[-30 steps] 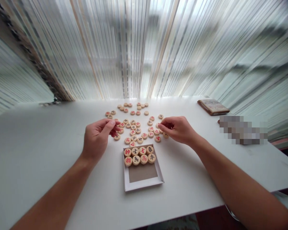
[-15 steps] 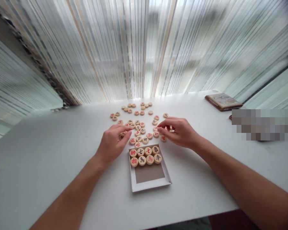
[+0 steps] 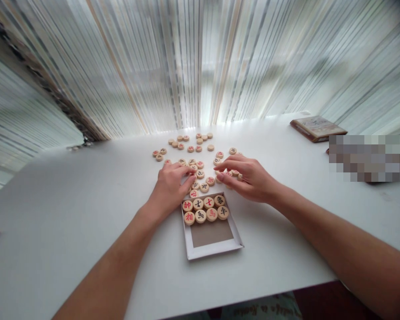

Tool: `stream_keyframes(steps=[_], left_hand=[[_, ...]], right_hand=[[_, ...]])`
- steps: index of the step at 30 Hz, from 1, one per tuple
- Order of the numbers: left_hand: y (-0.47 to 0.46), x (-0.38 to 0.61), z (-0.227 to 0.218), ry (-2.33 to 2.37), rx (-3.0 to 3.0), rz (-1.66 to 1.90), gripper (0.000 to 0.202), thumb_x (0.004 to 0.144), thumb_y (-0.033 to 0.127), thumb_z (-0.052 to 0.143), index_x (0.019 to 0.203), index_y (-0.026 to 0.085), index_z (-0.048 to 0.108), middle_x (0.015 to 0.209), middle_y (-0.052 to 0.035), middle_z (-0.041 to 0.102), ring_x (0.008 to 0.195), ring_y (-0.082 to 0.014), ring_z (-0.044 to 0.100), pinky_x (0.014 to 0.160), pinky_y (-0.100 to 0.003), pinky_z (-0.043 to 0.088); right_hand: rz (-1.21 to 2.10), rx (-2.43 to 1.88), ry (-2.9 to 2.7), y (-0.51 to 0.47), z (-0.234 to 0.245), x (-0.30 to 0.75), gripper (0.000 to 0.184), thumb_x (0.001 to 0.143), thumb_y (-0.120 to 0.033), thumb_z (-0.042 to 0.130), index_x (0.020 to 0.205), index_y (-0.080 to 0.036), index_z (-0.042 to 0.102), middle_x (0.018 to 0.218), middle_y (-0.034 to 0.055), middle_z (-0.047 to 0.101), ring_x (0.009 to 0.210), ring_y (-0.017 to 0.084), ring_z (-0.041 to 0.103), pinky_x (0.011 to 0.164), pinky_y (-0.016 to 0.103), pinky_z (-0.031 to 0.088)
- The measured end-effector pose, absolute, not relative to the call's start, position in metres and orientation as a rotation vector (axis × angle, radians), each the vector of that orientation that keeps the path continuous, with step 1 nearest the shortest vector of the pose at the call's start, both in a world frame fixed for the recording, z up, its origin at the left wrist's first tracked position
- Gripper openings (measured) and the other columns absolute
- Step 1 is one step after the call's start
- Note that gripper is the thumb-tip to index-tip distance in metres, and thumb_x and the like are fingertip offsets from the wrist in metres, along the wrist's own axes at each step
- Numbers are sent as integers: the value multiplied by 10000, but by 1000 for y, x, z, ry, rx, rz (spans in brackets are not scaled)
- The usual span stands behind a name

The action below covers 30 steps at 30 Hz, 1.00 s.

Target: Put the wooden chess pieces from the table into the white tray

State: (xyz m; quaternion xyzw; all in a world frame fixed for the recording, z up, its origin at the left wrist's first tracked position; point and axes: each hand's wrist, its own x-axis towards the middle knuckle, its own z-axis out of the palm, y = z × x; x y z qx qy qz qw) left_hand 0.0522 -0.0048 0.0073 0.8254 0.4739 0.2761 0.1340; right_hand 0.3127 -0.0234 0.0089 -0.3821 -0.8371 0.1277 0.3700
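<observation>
The left hand [image 3: 171, 189] lay palm down at 11 o'clock from a shallow white box [image 3: 213, 250], its fingertips [image 3: 190, 179] bent onto the loose xiangqi pieces [image 3: 200, 164] scattered over the white desk [image 3: 70, 200]. Its underside was hidden, so whether its grip was closed on a piece could not be told. The right hand [image 3: 251, 178] rested at 1 o'clock from the box, fingers stretched toward 9 o'clock over the same scatter, its grip released, with no piece seen between the fingers. The loose discs spread toward 12 o'clock beyond both hands. Inside the box, eight boxed pieces [image 3: 205, 210] sat in two touching rows of four against its far wall, red and black characters up. A flat brown case [image 3: 316, 128] lay well apart at 2 o'clock, below a striped curtain [image 3: 186, 66].
</observation>
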Motion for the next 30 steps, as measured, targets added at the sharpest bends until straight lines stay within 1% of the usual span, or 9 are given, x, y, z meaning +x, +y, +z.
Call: stream_keyframes(steps=[2, 5, 9, 14, 16, 20, 23, 26, 30], left_hand=[[-5, 52, 9, 1381, 2380, 793, 157, 992, 236, 678, 1017, 203, 829, 1083, -80, 845, 1078, -295, 714, 1252, -577, 352], [-7, 51, 11, 1383, 2343, 786, 139, 982, 228, 696, 1045, 215, 820, 1066, -66, 852, 1055, -287, 732, 1205, -565, 424], [-10, 51, 13, 1362, 2303, 814, 186, 948, 189, 737, 1117, 213, 809, 1076, -67, 847, 1031, -274, 743, 1082, -496, 536], [-14, 52, 13, 1321, 2259, 935, 176, 924, 123, 731, 1062, 188, 819, 1017, -70, 805, 912, -233, 747, 888, -389, 609], [-16, 51, 14, 1320, 2225, 1016, 159, 945, 162, 737, 1077, 178, 824, 1015, -79, 790, 897, -226, 750, 868, -381, 623], [-25, 48, 16, 1263, 2099, 1171, 208, 992, 318, 762, 1128, 172, 823, 1073, -98, 802, 952, -228, 785, 900, -369, 651], [-37, 48, 19, 1139, 1874, 1159, 232, 977, 384, 803, 1073, 176, 833, 987, -78, 834, 895, -220, 804, 835, -332, 672], [-51, 53, 23, 1044, 1737, 1069, 222, 970, 384, 821, 1071, 188, 855, 936, -55, 851, 827, -198, 812, 770, -288, 682], [-65, 60, 28, 998, 1662, 1042, 230, 939, 324, 862, 1142, 219, 877, 1054, -59, 879, 937, -204, 840, 839, -250, 697]], right_hand=[[332, -981, -2156, -24, 9, 312, 300, 1066, -381, 640, 1066, -134, 810, 966, 129, 787, 874, 258, 715, 806, 389, 522], [328, -983, -2162, -25, 10, 312, 298, 1060, -379, 648, 1063, -128, 810, 963, 130, 785, 871, 260, 716, 798, 388, 521], [323, -984, -2159, -26, 11, 311, 279, 1055, -375, 660, 1063, -137, 805, 963, 126, 787, 858, 257, 714, 786, 387, 522], [309, -965, -2149, -27, 12, 311, 261, 1054, -367, 667, 1045, -145, 803, 950, 120, 794, 852, 243, 727, 785, 376, 527], [301, -967, -2132, -28, 12, 310, 257, 1054, -359, 666, 1032, -144, 806, 930, 115, 794, 841, 237, 733, 776, 367, 525], [336, -974, -2081, -33, 14, 306, 247, 1050, -340, 669, 1020, -143, 814, 890, 95, 794, 792, 205, 723, 741, 336, 523], [463, -954, -2028, -39, 17, 300, 227, 1037, -327, 691, 1016, -141, 820, 853, 68, 788, 741, 165, 688, 687, 293, 502], [696, -924, -1947, -47, 21, 291, 212, 1017, -340, 732, 1001, -152, 831, 793, 35, 771, 677, 134, 628, 620, 266, 456], [1072, -914, -1734, -58, 22, 281, 252, 947, -407, 833, 927, -156, 843, 745, 36, 750, 622, 131, 570, 555, 263, 425]])
